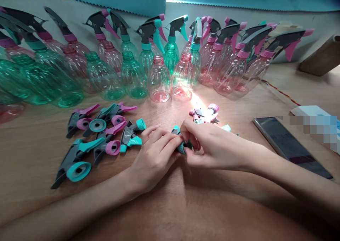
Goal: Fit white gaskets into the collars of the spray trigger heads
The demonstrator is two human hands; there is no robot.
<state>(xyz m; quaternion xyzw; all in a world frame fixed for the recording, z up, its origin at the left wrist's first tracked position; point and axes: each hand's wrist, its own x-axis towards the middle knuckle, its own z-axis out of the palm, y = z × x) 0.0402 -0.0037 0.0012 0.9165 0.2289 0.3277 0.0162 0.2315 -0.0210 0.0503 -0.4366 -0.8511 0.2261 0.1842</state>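
Close to the table's middle, my left hand [156,156] is closed around a grey and teal spray trigger head [182,148], most of which the fingers hide. The fingers of my right hand [204,145] pinch at the teal collar of the same head; whether they hold a small part there is hidden. Left of my hands lie several loose trigger heads, among them a teal one [79,171] with its collar facing up and a pink one [112,147]. Beyond my right hand is a small group of pink and white trigger heads [204,115], partly covered by the hand.
Along the back stand rows of clear pink bottles [159,81] and green bottles [134,76], some open-necked, others with trigger heads on. A phone [292,145] lies at the right, beside a white and blue box [316,117]. A brown block [321,56] leans behind them.
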